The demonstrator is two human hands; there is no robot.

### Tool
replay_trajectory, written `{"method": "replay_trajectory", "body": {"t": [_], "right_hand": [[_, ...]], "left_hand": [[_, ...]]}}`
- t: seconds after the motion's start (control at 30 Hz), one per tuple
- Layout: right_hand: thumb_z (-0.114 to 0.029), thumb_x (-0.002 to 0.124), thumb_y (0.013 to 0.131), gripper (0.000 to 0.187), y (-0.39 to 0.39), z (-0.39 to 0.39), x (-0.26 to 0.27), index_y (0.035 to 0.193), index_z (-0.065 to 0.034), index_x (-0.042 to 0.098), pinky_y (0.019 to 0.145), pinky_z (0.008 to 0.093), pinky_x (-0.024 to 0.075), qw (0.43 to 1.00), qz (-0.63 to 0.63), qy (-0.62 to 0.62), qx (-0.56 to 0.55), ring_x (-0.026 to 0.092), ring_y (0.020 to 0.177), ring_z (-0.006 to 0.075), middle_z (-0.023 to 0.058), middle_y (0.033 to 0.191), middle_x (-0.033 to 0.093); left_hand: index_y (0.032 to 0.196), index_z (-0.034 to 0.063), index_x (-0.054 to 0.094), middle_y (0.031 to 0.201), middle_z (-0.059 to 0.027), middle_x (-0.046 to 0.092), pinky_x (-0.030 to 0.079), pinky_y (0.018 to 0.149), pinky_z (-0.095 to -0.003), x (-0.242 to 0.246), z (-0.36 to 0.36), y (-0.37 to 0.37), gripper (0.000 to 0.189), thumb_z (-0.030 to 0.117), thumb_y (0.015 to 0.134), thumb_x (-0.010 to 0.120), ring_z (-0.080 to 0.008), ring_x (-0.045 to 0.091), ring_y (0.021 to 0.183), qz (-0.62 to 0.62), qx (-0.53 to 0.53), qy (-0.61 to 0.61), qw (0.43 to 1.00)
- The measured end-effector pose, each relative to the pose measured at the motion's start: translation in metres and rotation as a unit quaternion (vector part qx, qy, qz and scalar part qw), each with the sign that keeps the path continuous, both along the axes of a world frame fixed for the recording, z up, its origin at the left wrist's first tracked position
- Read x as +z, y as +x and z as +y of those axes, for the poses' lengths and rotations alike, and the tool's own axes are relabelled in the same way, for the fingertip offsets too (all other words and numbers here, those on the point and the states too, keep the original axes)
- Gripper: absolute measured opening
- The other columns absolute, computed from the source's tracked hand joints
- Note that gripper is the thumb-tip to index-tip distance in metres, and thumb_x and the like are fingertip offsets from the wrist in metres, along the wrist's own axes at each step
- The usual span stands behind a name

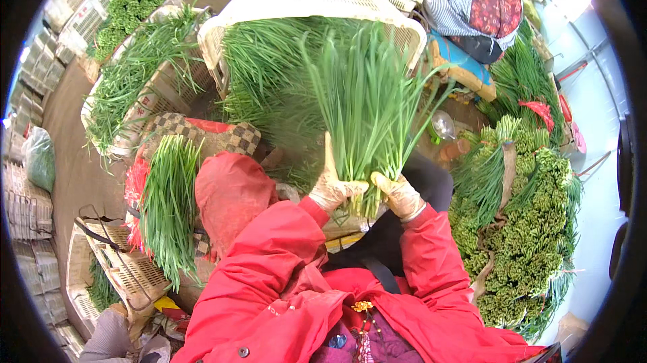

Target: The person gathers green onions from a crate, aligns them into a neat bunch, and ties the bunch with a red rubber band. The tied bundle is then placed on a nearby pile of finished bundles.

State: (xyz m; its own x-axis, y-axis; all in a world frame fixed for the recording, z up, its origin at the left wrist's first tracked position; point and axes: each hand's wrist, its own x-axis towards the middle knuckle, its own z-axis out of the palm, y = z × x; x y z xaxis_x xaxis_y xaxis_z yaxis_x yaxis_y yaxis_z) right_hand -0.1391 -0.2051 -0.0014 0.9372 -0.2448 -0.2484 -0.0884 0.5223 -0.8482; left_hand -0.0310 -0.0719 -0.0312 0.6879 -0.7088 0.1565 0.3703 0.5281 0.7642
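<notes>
Both my hands wear pale, soiled gloves and grip a bunch of long green garlic chives (361, 105) by its stem end. My left hand (333, 186) wraps the stems from the left, its thumb pointing inward. My right hand (399, 193) holds them from the right. The leaves fan upward and outward, slightly blurred. Behind the bunch, a white plastic crate (313, 1) lies tipped towards me with more loose chives (268, 59) spilling out. Another chive bundle (169, 206) rests to my left, beside red plastic strands (137, 186).
At left, a crate (146, 105) holds loose greens. A lower-left crate (126, 252) has a metal hook. Stacked bundles (525, 241) line my right side. A person (475, 9) bends at the upper right; another person's sleeve (106, 335) shows lower left. A small bowl (443, 124) sits on the floor.
</notes>
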Motion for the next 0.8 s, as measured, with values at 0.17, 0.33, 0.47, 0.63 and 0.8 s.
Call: {"method": "replay_trajectory", "body": {"t": [0.17, 0.33, 0.47, 0.63, 0.8], "right_hand": [[-0.008, 0.069, 0.084, 0.045, 0.088, -0.006, 0.000, 0.125, -0.0039, 0.051, 0.082, 0.0281, 0.0489, 0.994, -0.083, -0.035, -0.058, 0.059, 0.094, 0.0152, 0.0045, 0.108, 0.061], [-0.004, 0.067, 0.083, 0.046, 0.142, -0.011, -0.063, 0.125, -0.0032, 0.051, 0.078, 0.0297, 0.0502, 0.996, 0.078, -0.013, -0.045, 0.060, 0.090, 0.0160, 0.0054, 0.104, 0.063], [0.000, 0.065, 0.082, 0.053, 0.140, -0.018, -0.115, 0.131, -0.0082, 0.047, 0.080, 0.0312, 0.0498, 0.994, 0.092, 0.065, -0.001, 0.060, 0.093, 0.0179, 0.0058, 0.107, 0.063], [0.005, 0.070, 0.075, 0.058, 0.130, -0.039, -0.139, 0.128, -0.0079, 0.049, 0.081, 0.0292, 0.0507, 0.996, 0.048, 0.074, -0.013, 0.061, 0.095, 0.0169, 0.0048, 0.107, 0.063], [-0.008, 0.072, 0.080, 0.052, 0.128, -0.041, -0.146, 0.127, -0.0075, 0.050, 0.076, 0.0295, 0.0509, 0.987, 0.085, 0.132, 0.046, 0.061, 0.090, 0.0147, 0.0042, 0.107, 0.063]], "left_hand": [[0.148, 0.0109, 0.011, 0.122, -0.0129, 0.058, 0.049, 0.093, -0.0417, 0.007, 0.000, 0.063, 0.112, 0.007, 0.063, 0.085, -0.0276, 0.059, 0.106, 0.085, 0.129, 0.110, 0.982], [0.132, 0.0064, 0.039, 0.107, -0.0085, 0.063, 0.056, 0.075, -0.0391, -0.029, -0.004, 0.080, 0.067, 0.003, 0.075, 0.075, -0.0234, 0.064, 0.093, 0.228, 0.059, 0.227, 0.945], [0.132, 0.0074, 0.041, 0.105, -0.0072, 0.063, 0.056, 0.073, -0.0392, -0.078, -0.002, 0.076, 0.065, 0.003, 0.076, 0.073, -0.0221, 0.064, 0.091, 0.223, 0.057, 0.306, 0.924], [0.119, 0.0055, 0.052, 0.093, -0.0063, 0.064, 0.056, 0.067, -0.0398, -0.098, 0.001, 0.092, 0.051, -0.001, 0.073, 0.071, -0.0217, 0.064, 0.083, 0.211, 0.136, 0.367, 0.896], [0.120, 0.0016, 0.050, 0.091, -0.0081, 0.064, 0.055, 0.069, -0.0361, -0.091, 0.002, 0.089, 0.054, 0.000, 0.072, 0.072, -0.0213, 0.064, 0.078, 0.216, 0.170, 0.369, 0.888]]}}
